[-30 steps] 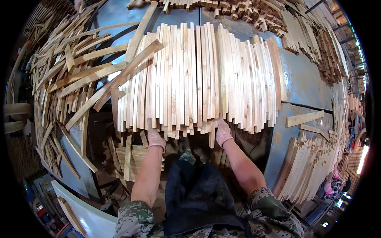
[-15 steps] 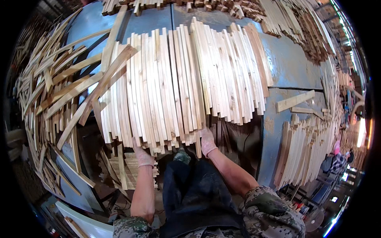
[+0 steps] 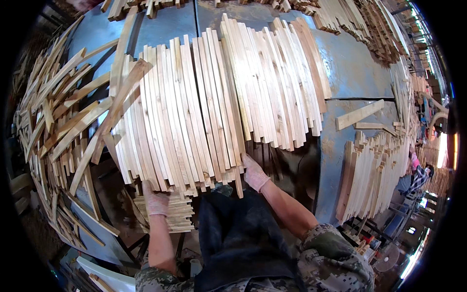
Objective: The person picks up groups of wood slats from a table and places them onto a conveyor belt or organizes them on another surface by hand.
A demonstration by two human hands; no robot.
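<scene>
A wide layer of pale wooden strips (image 3: 170, 117) lies side by side in front of me, with their near ends jutting past the table edge. My left hand (image 3: 156, 200), in a light knitted glove, holds the near ends toward the layer's left side, its fingertips partly hidden under the wood. At the right near corner, my gloved right hand (image 3: 255, 174) grips the outermost strips, with some fingers out of sight. One strip (image 3: 239, 185) there sticks out toward me. Right of this layer, a second group of strips (image 3: 272, 87) lies close against it, untouched by either hand.
Loose, crossed wooden offcuts (image 3: 73, 117) heap up on the left. A blue-grey metal table (image 3: 355, 63) carries the wood; a gap opens below the strips. Shorter strips (image 3: 372, 175) lie at right, more stacked wood (image 3: 360, 24) at the far side. A person (image 3: 418, 177) is far right.
My left hand has moved left and slightly toward me, so my hands are wider apart. My right hand stays at the corner. The whole view has shifted slightly.
</scene>
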